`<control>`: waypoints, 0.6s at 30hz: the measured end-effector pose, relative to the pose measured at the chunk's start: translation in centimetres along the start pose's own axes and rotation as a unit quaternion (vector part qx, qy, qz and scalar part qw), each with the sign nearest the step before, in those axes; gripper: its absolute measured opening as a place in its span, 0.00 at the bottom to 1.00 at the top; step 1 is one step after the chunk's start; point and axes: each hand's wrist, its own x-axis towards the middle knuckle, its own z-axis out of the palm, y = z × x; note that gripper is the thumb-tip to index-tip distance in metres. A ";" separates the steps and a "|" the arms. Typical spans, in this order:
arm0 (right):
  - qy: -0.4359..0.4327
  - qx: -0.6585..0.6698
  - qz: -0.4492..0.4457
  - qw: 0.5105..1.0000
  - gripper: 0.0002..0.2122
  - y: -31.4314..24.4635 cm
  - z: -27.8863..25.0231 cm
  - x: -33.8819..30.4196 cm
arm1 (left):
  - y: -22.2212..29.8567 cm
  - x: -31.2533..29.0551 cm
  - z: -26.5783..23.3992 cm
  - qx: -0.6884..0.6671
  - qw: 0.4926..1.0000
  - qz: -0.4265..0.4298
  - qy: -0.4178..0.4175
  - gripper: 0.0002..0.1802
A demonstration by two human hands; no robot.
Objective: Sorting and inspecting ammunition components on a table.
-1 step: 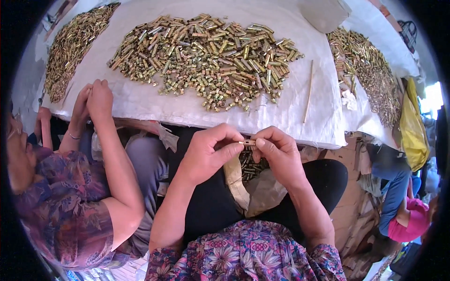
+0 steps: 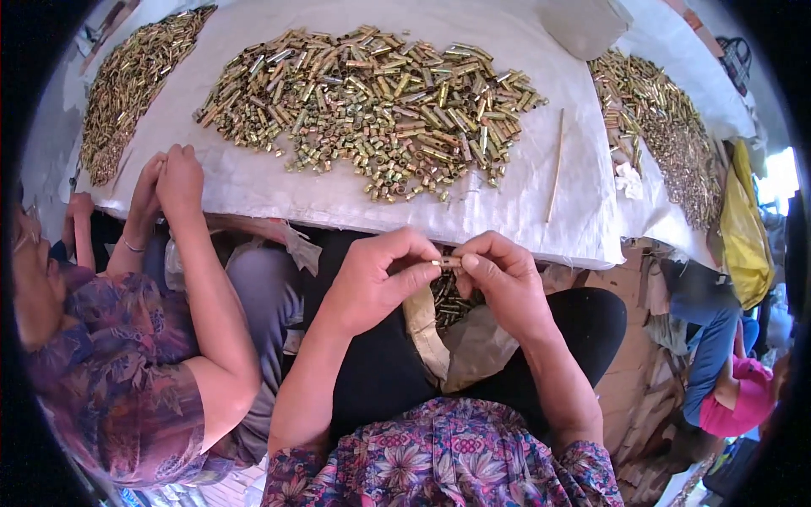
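Observation:
Between my two hands, just off the table's near edge, is a small brass-coloured metal tube [image 2: 449, 262]. My left hand [image 2: 380, 275] pinches its left end with thumb and forefinger. The right end is in the fingertips of my right hand [image 2: 507, 279]. My fingers cover much of the tube, so whether it is one piece or two fitted together is unclear. Below it, an open bag [image 2: 428, 338] in my lap holds many similar tubes [image 2: 449, 306]. On the table lies a wide pile of brass-coloured tubes and short rings [image 2: 372, 110].
A thin stick [image 2: 556, 169] lies on the white table cover [image 2: 507, 211], right of the pile. More metal pieces are heaped at far left [image 2: 139, 89] and right [image 2: 663, 127]. A co-worker [image 2: 127, 363] sits close by my left arm; another person [image 2: 739, 397] is at right.
My hands have dipped very slightly, and the fingers have shifted a little on the metal tube. Both still pinch it.

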 end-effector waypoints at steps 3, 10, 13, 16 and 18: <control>-0.117 0.116 0.103 0.981 0.06 -0.5 -1.0 -0.8 | -0.2 -0.5 -0.1 -0.073 0.990 -0.039 -0.116 0.09; -0.196 0.178 0.135 0.955 0.07 0.4 -2.4 -3.9 | -1.7 -1.7 2.5 -0.228 0.939 -0.031 -0.256 0.13; -0.170 0.199 0.105 0.959 0.06 0.5 -2.4 -5.0 | -1.6 -1.4 3.5 -0.288 0.924 -0.058 -0.244 0.12; -0.147 0.179 0.090 0.969 0.05 0.2 -3.1 -5.0 | -1.2 -1.1 4.1 -0.229 0.946 -0.053 -0.224 0.14; -0.125 0.035 0.087 0.988 0.07 -0.9 -4.0 -4.5 | -0.7 -0.7 3.2 -0.130 0.970 -0.047 -0.199 0.14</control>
